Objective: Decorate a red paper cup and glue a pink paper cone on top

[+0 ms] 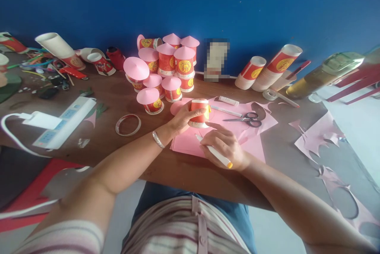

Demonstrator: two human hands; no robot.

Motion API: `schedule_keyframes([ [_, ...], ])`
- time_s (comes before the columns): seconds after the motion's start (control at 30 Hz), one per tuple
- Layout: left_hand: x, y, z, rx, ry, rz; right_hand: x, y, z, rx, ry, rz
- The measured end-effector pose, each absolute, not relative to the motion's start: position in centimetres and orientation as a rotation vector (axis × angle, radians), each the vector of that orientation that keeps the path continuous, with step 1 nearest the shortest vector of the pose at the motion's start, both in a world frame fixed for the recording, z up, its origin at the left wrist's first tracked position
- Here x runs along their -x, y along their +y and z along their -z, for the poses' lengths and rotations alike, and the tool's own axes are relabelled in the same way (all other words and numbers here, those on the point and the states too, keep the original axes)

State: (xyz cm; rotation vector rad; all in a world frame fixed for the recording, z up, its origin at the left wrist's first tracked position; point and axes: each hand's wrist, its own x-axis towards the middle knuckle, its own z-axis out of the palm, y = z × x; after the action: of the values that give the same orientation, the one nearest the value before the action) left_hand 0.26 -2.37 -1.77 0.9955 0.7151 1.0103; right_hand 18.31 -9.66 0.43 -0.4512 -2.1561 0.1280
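The left hand (181,119), fingers closed around an inverted red paper cup (197,118), seemingly steadies it over pink paper (184,144); the right hand (227,148) grips a white marker (217,155), tip near the cup.

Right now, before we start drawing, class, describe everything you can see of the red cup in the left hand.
The red cup looks like paper, with a partly covered yellow print, a pale top edge and a white, marked band at the bottom. It is held narrow end up above the pink sheets, gripped by the left hand, thumb across its front. The right hand is near its lower edge; finger contact is unclear.
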Motion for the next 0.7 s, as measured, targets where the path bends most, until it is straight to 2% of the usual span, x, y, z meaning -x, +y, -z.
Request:
schedule_keyframes([
  [0.37,-0.12,-2.44,1.31,-0.939,0.655,-1.004,-19.19,-9.24,-0.56,0.610,-2.120,0.114],
  [0.7,-0.10,-2.47,1.68,-0.976,0.683,-1.020,-19.26,-8.96,-0.30,0.616,-2.127,0.170],
])
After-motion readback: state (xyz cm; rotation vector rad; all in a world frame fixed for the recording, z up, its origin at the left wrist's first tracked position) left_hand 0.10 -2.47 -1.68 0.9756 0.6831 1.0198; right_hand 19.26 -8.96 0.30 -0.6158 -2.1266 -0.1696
